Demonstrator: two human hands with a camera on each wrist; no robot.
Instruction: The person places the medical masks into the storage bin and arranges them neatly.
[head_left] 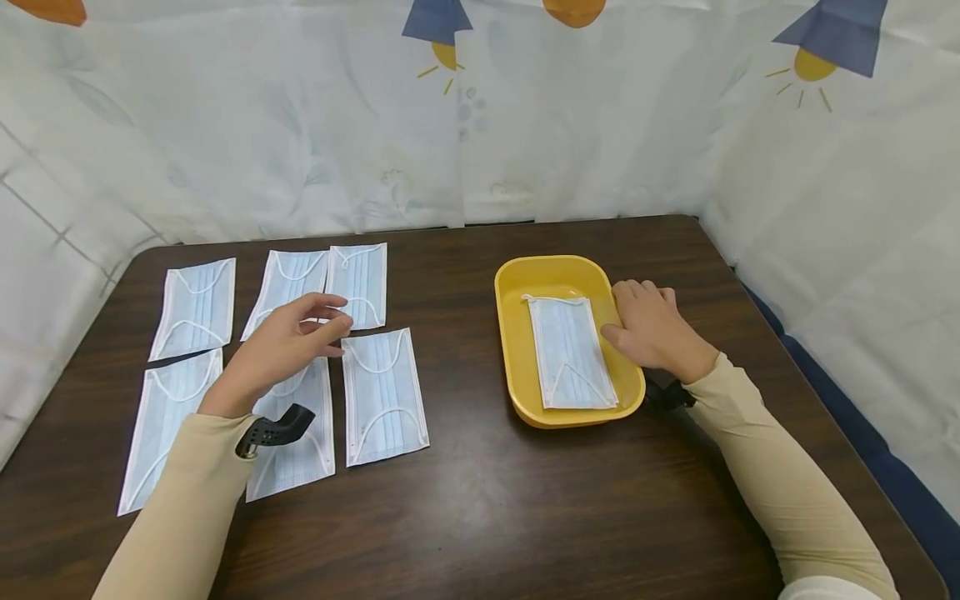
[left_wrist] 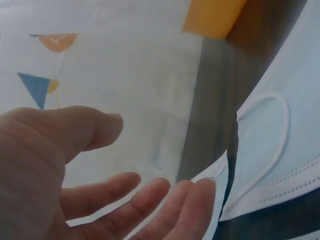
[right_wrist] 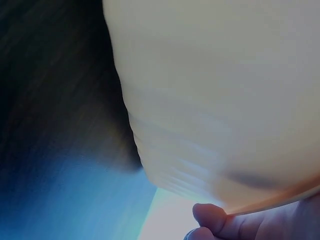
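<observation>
My left hand (head_left: 288,346) hovers over the blue face masks on the left of the table, its fingers loosely bent and nothing between them. Nearest to it are a mask (head_left: 365,283) at the back and a mask (head_left: 384,400) in front. Its thumb and fingertips stand apart in the left wrist view, beside a mask (left_wrist: 285,130). My right hand (head_left: 656,329) grips the right rim of a yellow plastic basin (head_left: 510,333), thumb over the inner side. One face mask (head_left: 573,354) lies flat in the basin. The basin's outer wall (right_wrist: 215,100) fills much of the right wrist view.
Other masks lie in two rows on the left: a mask (head_left: 198,300), a mask (head_left: 281,279), a mask (head_left: 153,433) and a mask (head_left: 300,450) partly under my left arm. The dark wooden table (head_left: 465,517) is backed by a white printed curtain (head_left: 300,125).
</observation>
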